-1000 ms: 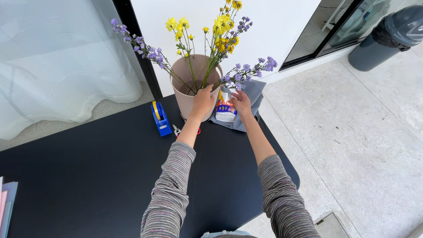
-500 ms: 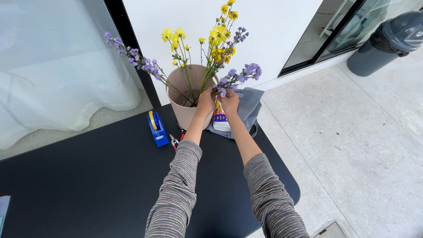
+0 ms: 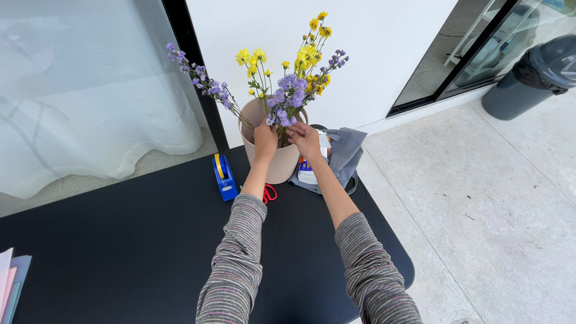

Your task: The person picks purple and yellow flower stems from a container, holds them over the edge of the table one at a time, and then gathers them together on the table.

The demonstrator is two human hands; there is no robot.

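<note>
Purple flowers (image 3: 290,96) amid yellow flowers (image 3: 309,55), vase (image 3: 282,159)

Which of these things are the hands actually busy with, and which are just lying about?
In use: left hand, right hand, purple flower sprig, pink vase, yellow flowers.
Lying about: blue tape dispenser, red scissors, grey bag, bin.

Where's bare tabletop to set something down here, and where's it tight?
Free: the black table left of the left sleeve, between the blue tape dispenser and the paper stack at the left edge. A narrower strip lies between the forearms. Crowded: the far edge, where the pink vase, red scissors, grey bag and both hands, left hand and right hand, cluster.
</note>
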